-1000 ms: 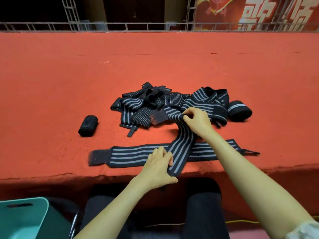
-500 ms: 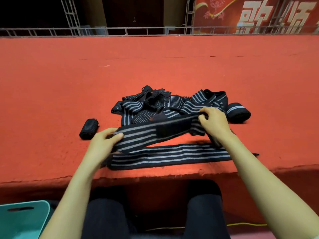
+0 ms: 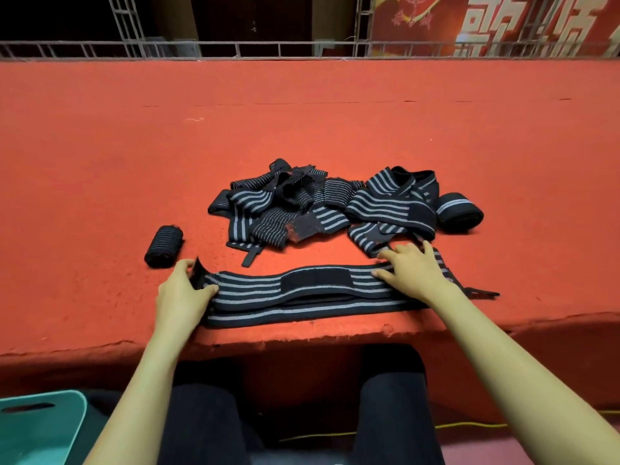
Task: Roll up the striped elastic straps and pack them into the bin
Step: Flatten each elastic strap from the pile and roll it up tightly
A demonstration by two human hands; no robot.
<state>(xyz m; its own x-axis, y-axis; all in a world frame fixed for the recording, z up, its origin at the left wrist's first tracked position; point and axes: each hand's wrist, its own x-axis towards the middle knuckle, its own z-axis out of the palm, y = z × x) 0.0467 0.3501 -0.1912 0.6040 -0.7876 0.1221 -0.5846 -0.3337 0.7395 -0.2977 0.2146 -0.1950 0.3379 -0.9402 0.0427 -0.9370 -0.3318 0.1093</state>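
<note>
Hands had lowered the lifted strap point(image 3: 312, 290) flat along the table's point(image 3: 100, 196) near edge, atop another. Left hand point(image 3: 183, 295) pinched its left end; right hand point(image 3: 414, 271) pressed open on its right. Rolling could begin; pile point(image 3: 322, 206) waited behind, bin point(image 3: 37, 427) below-left.

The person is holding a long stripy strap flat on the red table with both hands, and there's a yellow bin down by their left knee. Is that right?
Not quite. The bin is teal, not yellow, as the head view shows in the bottom left corner. The rest holds: the left hand and right hand hold a long striped strap flat on the red table.
</note>
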